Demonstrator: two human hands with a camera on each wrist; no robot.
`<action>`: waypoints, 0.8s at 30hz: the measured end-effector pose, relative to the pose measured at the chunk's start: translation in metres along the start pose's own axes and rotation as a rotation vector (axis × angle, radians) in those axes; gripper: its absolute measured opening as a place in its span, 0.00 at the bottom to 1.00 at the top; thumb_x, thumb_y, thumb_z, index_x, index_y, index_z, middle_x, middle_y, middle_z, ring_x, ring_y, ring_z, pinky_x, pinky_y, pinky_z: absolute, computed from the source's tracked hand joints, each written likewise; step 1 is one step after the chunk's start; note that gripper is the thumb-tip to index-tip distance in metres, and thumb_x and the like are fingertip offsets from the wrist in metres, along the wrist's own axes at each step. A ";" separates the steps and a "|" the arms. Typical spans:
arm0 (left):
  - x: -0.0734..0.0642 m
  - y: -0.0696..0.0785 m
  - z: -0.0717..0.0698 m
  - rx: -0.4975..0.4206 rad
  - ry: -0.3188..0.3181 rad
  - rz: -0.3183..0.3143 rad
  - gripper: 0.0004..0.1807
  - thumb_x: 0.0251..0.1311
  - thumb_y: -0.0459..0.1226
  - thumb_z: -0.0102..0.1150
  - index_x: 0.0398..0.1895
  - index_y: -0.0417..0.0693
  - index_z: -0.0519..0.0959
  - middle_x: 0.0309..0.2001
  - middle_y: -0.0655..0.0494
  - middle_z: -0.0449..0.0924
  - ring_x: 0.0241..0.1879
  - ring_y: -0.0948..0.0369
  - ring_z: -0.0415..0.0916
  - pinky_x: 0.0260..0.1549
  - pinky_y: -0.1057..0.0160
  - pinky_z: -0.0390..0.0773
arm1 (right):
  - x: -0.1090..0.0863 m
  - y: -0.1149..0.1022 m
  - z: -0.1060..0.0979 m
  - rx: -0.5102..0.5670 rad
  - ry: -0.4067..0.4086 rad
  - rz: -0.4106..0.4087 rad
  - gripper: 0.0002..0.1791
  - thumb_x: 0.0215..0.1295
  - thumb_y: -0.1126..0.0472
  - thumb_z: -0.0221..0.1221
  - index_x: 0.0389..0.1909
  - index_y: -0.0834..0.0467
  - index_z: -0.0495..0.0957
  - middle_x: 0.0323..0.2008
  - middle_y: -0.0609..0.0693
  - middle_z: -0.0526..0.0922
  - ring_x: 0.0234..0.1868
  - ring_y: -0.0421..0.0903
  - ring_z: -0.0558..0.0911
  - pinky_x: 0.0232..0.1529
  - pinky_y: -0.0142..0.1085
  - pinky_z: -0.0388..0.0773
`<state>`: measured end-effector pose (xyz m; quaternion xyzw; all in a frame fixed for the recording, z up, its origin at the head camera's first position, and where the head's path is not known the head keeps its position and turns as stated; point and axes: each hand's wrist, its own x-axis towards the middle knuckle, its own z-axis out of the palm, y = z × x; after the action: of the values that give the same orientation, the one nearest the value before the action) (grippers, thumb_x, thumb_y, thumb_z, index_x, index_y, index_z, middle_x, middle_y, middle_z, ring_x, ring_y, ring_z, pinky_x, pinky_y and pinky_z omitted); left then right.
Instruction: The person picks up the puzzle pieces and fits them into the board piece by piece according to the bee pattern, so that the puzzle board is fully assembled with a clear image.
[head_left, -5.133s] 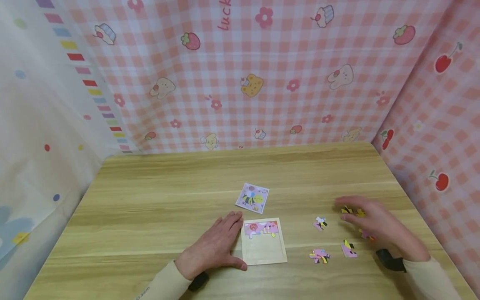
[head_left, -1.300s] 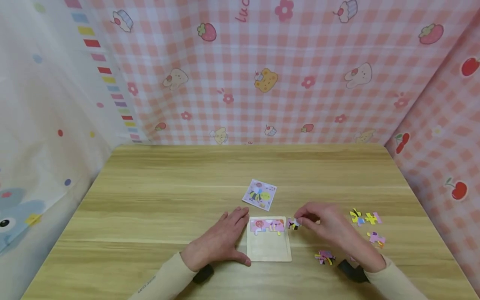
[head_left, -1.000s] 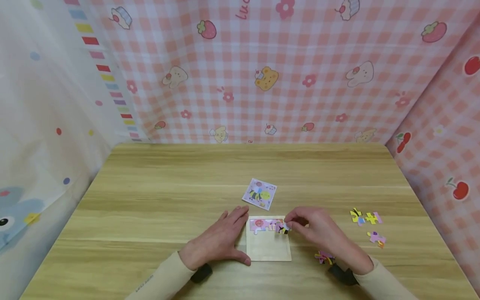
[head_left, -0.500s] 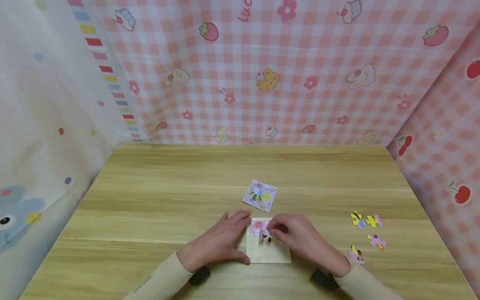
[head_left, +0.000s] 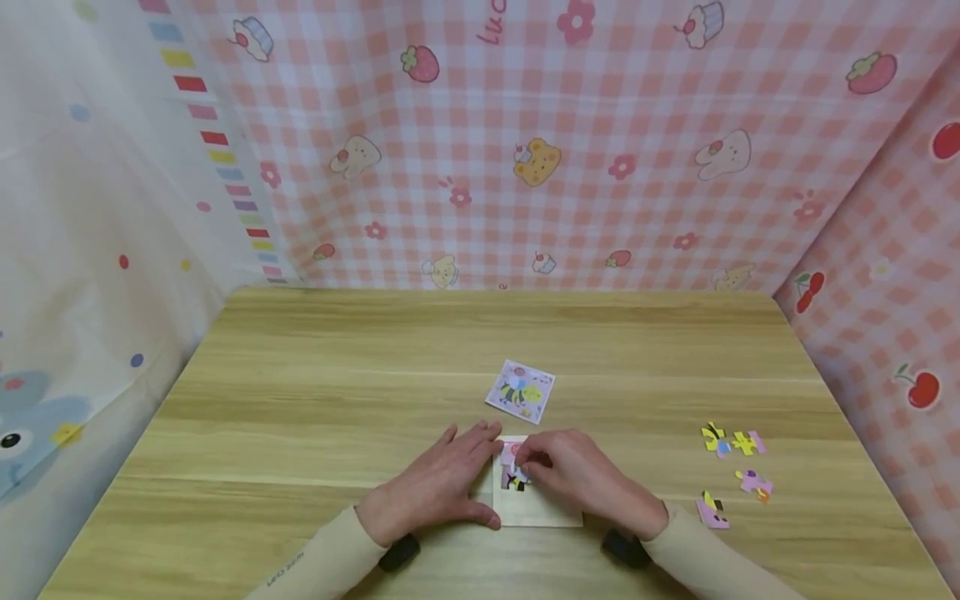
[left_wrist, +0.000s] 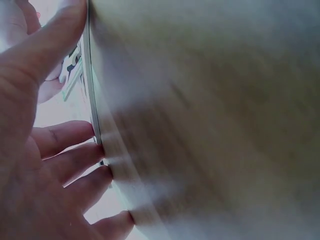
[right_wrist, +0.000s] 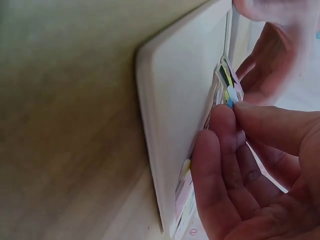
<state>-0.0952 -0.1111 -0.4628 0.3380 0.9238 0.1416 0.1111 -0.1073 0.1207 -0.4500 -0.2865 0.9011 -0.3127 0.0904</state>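
Observation:
My right hand [head_left: 581,475] pinches a jigsaw piece [head_left: 514,480], pink, black and yellow, between thumb and fingertips. The piece is over the left part of a square wooden puzzle tray [head_left: 543,510], just below the fitted pieces [head_left: 508,454] along its top. In the right wrist view the jigsaw piece [right_wrist: 228,82] tilts up from the tray floor [right_wrist: 182,75], and my fingers hide its lower end. My left hand [head_left: 431,487] lies flat at the tray's left side. In the left wrist view the fingers [left_wrist: 75,160] touch the tray's edge [left_wrist: 92,95].
Loose jigsaw pieces lie to the right: a yellow-black one [head_left: 714,439], a yellow-pink one [head_left: 746,442], a pink one [head_left: 754,483] and another [head_left: 712,511]. A bee picture card [head_left: 521,391] lies behind the tray. Checked curtains [head_left: 450,150] stand round the table [head_left: 337,358].
My right hand, over the loose pieces five seconds ago, has brought one jigsaw piece leftward from beyond the tray's right edge to its left part. My left hand has stayed by the tray.

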 end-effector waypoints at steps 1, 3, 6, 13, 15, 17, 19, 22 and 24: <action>0.000 0.000 0.000 -0.001 0.001 0.001 0.51 0.49 0.62 0.75 0.72 0.43 0.70 0.78 0.46 0.61 0.78 0.48 0.56 0.73 0.38 0.57 | 0.001 0.000 0.000 -0.005 -0.002 0.000 0.06 0.64 0.69 0.68 0.34 0.53 0.87 0.31 0.39 0.85 0.31 0.33 0.76 0.38 0.33 0.78; -0.001 0.000 0.000 -0.001 0.004 0.002 0.51 0.49 0.62 0.75 0.72 0.43 0.70 0.78 0.46 0.61 0.78 0.48 0.56 0.74 0.37 0.57 | 0.002 0.001 0.001 -0.011 -0.004 -0.010 0.06 0.64 0.69 0.68 0.34 0.54 0.87 0.30 0.39 0.85 0.31 0.33 0.77 0.38 0.33 0.78; -0.001 -0.001 0.000 -0.005 0.004 0.003 0.51 0.50 0.62 0.75 0.72 0.43 0.70 0.78 0.46 0.61 0.78 0.48 0.56 0.74 0.37 0.56 | 0.003 0.002 0.001 -0.018 -0.006 -0.018 0.05 0.64 0.68 0.68 0.35 0.54 0.88 0.31 0.40 0.85 0.32 0.33 0.77 0.38 0.34 0.78; -0.001 0.000 0.001 0.002 -0.008 -0.002 0.51 0.50 0.62 0.75 0.72 0.43 0.70 0.78 0.46 0.61 0.78 0.48 0.55 0.74 0.37 0.57 | 0.003 0.002 -0.001 -0.056 -0.018 -0.059 0.05 0.65 0.67 0.68 0.37 0.56 0.90 0.34 0.43 0.87 0.36 0.37 0.81 0.39 0.36 0.80; 0.000 0.000 0.000 0.001 -0.011 -0.005 0.51 0.50 0.62 0.75 0.72 0.43 0.70 0.78 0.47 0.61 0.78 0.48 0.55 0.74 0.38 0.57 | 0.003 0.002 -0.001 -0.075 -0.034 -0.067 0.05 0.65 0.67 0.68 0.39 0.56 0.90 0.35 0.45 0.87 0.37 0.38 0.82 0.40 0.36 0.80; 0.000 0.000 0.000 0.000 -0.011 -0.007 0.51 0.50 0.62 0.75 0.72 0.43 0.70 0.78 0.46 0.61 0.78 0.48 0.55 0.74 0.37 0.57 | 0.002 0.002 -0.002 -0.087 -0.051 -0.074 0.06 0.65 0.67 0.68 0.40 0.57 0.90 0.36 0.45 0.87 0.37 0.39 0.83 0.40 0.37 0.80; 0.000 0.000 0.000 -0.002 -0.011 -0.008 0.51 0.50 0.62 0.75 0.72 0.42 0.70 0.78 0.46 0.61 0.78 0.48 0.55 0.74 0.38 0.57 | 0.001 0.001 -0.002 -0.088 -0.063 -0.080 0.07 0.65 0.68 0.67 0.42 0.57 0.90 0.37 0.46 0.87 0.38 0.39 0.82 0.40 0.37 0.80; 0.000 0.000 -0.001 -0.005 -0.013 -0.008 0.51 0.50 0.62 0.75 0.72 0.42 0.70 0.78 0.46 0.60 0.79 0.49 0.55 0.74 0.38 0.56 | -0.001 0.000 -0.003 -0.093 -0.059 -0.103 0.08 0.66 0.68 0.67 0.43 0.57 0.90 0.38 0.46 0.86 0.38 0.38 0.81 0.40 0.36 0.80; 0.000 0.000 0.000 -0.006 -0.013 -0.006 0.52 0.50 0.62 0.75 0.72 0.42 0.70 0.78 0.46 0.60 0.79 0.49 0.55 0.74 0.38 0.56 | -0.004 0.000 -0.004 -0.102 -0.049 -0.120 0.09 0.66 0.68 0.66 0.45 0.57 0.90 0.39 0.46 0.86 0.38 0.38 0.80 0.40 0.36 0.80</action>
<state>-0.0952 -0.1116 -0.4627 0.3357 0.9237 0.1417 0.1187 -0.1047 0.1248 -0.4470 -0.3518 0.8946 -0.2641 0.0787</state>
